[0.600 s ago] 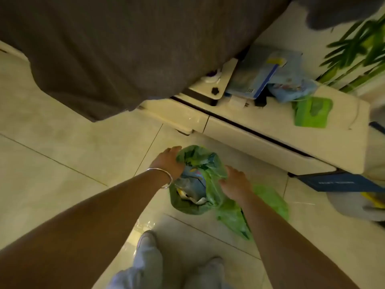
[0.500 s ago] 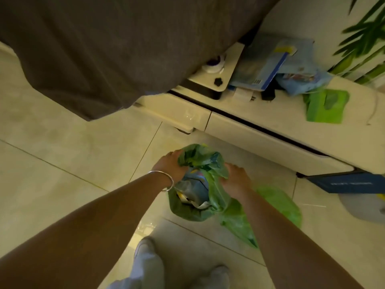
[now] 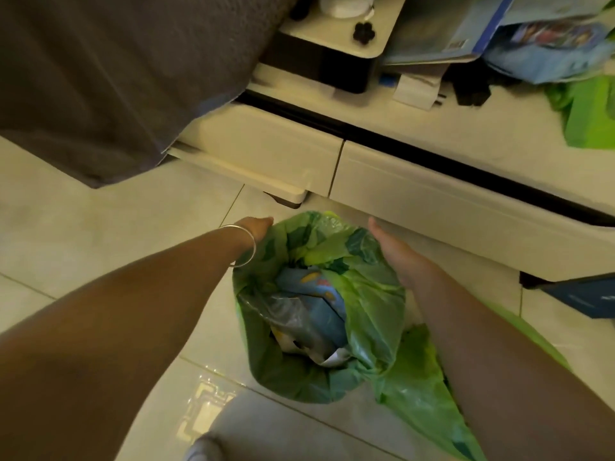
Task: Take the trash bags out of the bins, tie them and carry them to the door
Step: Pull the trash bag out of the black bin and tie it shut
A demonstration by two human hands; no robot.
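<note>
Green thin plastic forms the trash bag (image 3: 362, 314), which stands on the tiled floor (image 3: 100, 227) just in front of a low cream cabinet (image 3: 432, 207). Its mouth is loose and not tied, and inside it one sees crumpled packaging in blue and grey with some white paper at the lower edge; what the pieces are exactly cannot be told. The left hand (image 3: 256, 227), with a thin metal bangle (image 3: 244, 246) on the wrist, is at the left rim of the bag, but its fingers go behind the plastic, so it cannot be told if they hold the rim or how far they are open. The right hand (image 3: 396, 251) is at the right side of the bag, with the palm turned toward it and the fingers stretched; it touches or nearly touches the plastic and does not close around anything visible. A second piece of green plastic (image 3: 419, 390) lies flat on the floor under the right forearm, touching the bag. On the surface of the cabinet there are a blue printed bag (image 3: 545, 51), some papers (image 3: 432, 31) and a green packet (image 3: 589, 114). A dark grey cloth (image 3: 116, 68) hangs at the upper left. A foot in a light sock (image 3: 203, 449) shows at the bottom edge.
</note>
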